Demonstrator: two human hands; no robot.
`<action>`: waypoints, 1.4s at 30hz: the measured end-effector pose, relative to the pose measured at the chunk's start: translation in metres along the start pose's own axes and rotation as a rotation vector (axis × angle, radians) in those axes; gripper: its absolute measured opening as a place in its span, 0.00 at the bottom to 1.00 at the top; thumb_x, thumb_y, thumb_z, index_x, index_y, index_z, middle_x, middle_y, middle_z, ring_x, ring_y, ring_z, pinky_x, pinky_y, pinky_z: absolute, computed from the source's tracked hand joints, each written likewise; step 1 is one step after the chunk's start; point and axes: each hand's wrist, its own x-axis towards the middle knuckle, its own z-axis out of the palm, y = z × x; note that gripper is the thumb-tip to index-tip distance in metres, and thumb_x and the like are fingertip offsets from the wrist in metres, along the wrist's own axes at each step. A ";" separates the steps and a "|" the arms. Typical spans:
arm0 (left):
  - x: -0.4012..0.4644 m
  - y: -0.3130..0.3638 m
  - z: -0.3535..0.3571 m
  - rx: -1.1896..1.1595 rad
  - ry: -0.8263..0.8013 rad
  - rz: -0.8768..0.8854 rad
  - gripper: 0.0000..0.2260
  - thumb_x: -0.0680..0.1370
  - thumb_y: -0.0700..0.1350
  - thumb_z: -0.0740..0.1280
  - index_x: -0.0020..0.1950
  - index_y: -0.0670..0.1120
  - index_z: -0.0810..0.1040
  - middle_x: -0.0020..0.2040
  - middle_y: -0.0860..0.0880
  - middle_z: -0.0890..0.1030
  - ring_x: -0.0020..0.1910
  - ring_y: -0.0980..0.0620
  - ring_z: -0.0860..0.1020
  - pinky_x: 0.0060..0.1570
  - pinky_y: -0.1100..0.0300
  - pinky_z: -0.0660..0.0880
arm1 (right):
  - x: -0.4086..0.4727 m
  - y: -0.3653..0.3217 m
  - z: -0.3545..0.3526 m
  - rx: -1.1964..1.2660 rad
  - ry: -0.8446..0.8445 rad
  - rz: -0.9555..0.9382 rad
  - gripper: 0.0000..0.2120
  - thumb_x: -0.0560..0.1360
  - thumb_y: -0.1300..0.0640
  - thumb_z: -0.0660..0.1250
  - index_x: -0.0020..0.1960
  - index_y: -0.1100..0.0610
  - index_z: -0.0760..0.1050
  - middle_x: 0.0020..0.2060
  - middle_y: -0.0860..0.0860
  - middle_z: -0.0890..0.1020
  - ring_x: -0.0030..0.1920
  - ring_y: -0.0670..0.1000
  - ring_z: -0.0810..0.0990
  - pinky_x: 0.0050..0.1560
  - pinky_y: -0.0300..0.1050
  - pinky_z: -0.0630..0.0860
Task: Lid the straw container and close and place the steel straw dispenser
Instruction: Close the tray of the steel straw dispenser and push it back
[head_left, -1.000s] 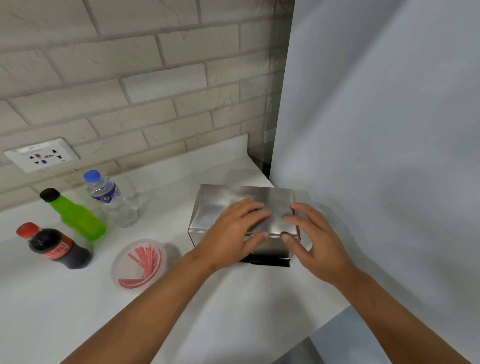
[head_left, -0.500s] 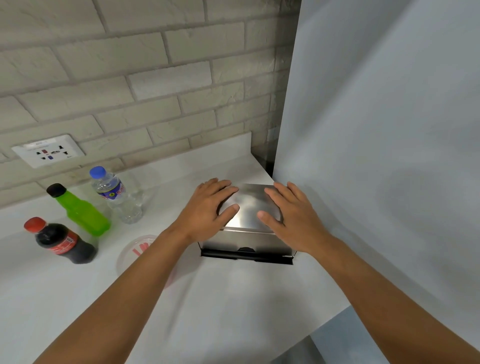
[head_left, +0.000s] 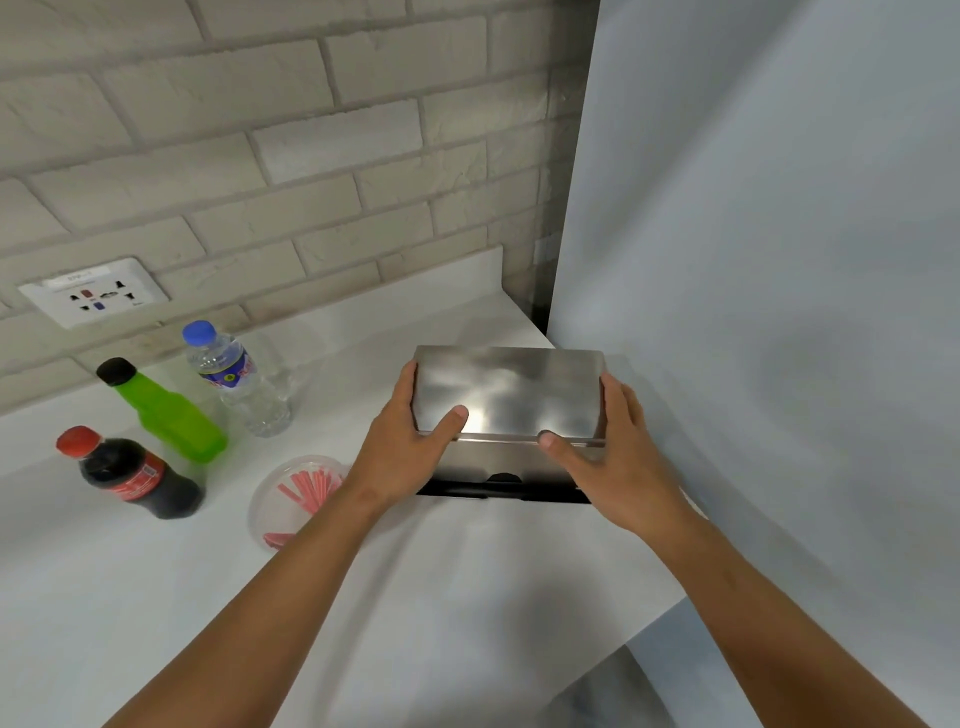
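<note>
From where I watch, both forearms reach up from the bottom edge of the frame and meet at the steel straw dispenser (head_left: 506, 400). My left hand (head_left: 402, 452) clasps its left end, thumb laid flat on the top near the front edge, the other fingers wrapped round the side. My right hand (head_left: 621, 457) mirrors it on the right end, thumb tip pressed on the front lip, the remaining fingers pressed together along the side wall. The box looks closed, its brushed top throwing back a bright glare, and it sits on the white counter (head_left: 467, 597) close to the right-hand corner, a black base strip showing under its front.

Just left of my left wrist lies the round clear straw container (head_left: 293, 493) with red straws inside; my forearm covers part of it, and I think it has a lid on, though the plastic is too clear for me to be sure. Further left stands a dark cola bottle (head_left: 130, 475) with a red cap, behind it a green bottle (head_left: 166, 410) with a black cap, and beside that a clear water bottle (head_left: 236, 379) with a blue cap.

Beyond them a pale brick wall (head_left: 311, 156) rises from the counter's upstand, carrying a white socket plate (head_left: 93, 299). A plain grey panel (head_left: 779, 260) fills the right side, just beside the dispenser.
</note>
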 end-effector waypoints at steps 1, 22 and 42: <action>-0.001 0.000 0.001 -0.014 0.005 0.003 0.34 0.79 0.58 0.69 0.81 0.60 0.56 0.65 0.68 0.75 0.62 0.58 0.81 0.56 0.73 0.71 | -0.003 0.002 0.000 0.014 -0.003 0.002 0.49 0.73 0.35 0.70 0.82 0.42 0.42 0.81 0.43 0.55 0.73 0.51 0.71 0.58 0.44 0.73; -0.075 0.016 0.054 0.046 0.256 -0.016 0.38 0.80 0.57 0.68 0.83 0.58 0.48 0.83 0.61 0.52 0.78 0.74 0.47 0.62 0.87 0.49 | 0.018 0.030 -0.020 -0.105 -0.050 -0.307 0.49 0.73 0.39 0.72 0.82 0.44 0.46 0.83 0.45 0.45 0.80 0.44 0.52 0.66 0.40 0.64; -0.011 -0.007 0.054 0.337 0.397 0.110 0.30 0.81 0.49 0.68 0.81 0.55 0.62 0.85 0.49 0.47 0.76 0.65 0.52 0.69 0.68 0.63 | 0.119 0.032 0.008 -0.164 0.022 -0.663 0.34 0.76 0.44 0.69 0.78 0.54 0.67 0.80 0.59 0.59 0.80 0.59 0.59 0.73 0.48 0.62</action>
